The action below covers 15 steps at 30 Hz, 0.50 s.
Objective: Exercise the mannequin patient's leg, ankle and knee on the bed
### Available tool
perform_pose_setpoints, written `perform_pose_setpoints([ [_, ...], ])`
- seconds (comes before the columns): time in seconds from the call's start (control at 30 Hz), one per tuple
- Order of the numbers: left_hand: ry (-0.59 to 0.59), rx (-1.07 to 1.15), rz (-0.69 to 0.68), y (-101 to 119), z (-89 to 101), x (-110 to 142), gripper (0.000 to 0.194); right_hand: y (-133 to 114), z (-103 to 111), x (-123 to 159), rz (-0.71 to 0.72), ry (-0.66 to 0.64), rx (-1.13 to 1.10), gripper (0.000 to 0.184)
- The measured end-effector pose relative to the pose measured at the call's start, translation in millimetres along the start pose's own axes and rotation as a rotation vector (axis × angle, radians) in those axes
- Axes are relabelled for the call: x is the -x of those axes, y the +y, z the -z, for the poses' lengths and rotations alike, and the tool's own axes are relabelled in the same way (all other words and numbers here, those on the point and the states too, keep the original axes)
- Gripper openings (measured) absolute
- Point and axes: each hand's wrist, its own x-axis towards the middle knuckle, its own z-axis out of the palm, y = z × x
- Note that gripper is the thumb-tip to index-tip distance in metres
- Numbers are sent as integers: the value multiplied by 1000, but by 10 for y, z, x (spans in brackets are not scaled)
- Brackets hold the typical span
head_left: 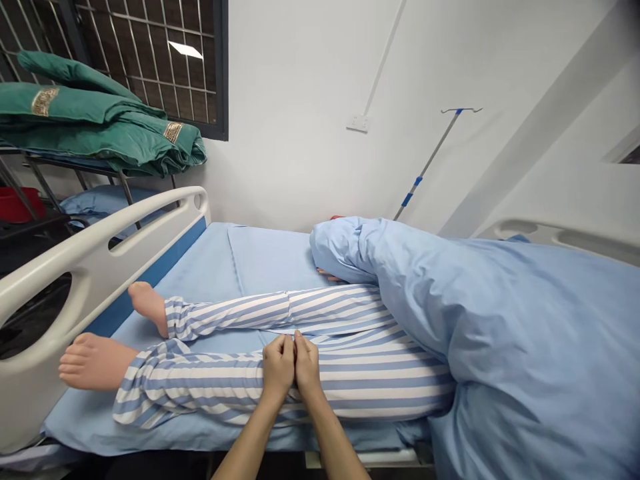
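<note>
My left hand [279, 365] and my right hand [307, 363] are closed into fists, side by side and nearly touching, thumbs on top. They are over the near leg of the blue-and-white striped trousers [220, 381], around the knee. Whether cloth is caught in the curled fingers is hidden, as is whether the fists rest on the leg. The trousers are on a lying figure that looks like a manikin, its bare feet [100, 361] pointing left. A light blue quilt [480, 307] covers its upper body, with some fingers [330, 275] showing under the quilt's edge.
The bed has a light blue sheet [273, 257] and a cream footboard [107, 230] at left. An IV pole [430, 163] stands behind the bed, near the wall. Green folded quilts [100, 123] lie on a rack by the barred window. A wall socket [357, 123] is above the bed.
</note>
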Motion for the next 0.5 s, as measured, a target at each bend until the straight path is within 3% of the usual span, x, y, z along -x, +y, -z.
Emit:
perform_pose_setpoints([
  [0.07,-30,-101,-49,-48,18,16,35,203,-289,-134,143,-124,127,52],
  [0.13,-52,-160,-75,-59,40,19,34,363,-414,-102,224,-148,274,54],
  [0.23,-78,-227,-96,-45,83,11,33,453,-487,-58,297,-119,416,54],
  [0.33,-128,-264,-117,-37,132,4,33,311,-453,-120,302,-118,443,54],
  [0.4,-150,-285,-119,-40,153,4,33,65,-209,-48,241,-101,371,53],
  [0.43,-151,-299,-116,-42,158,4,33,-89,14,75,174,-54,325,51],
  [0.47,-147,-314,-111,-45,159,5,32,-245,299,269,78,11,251,50],
  [0.5,-142,-330,-106,-47,156,6,32,-388,629,531,-123,198,222,48],
])
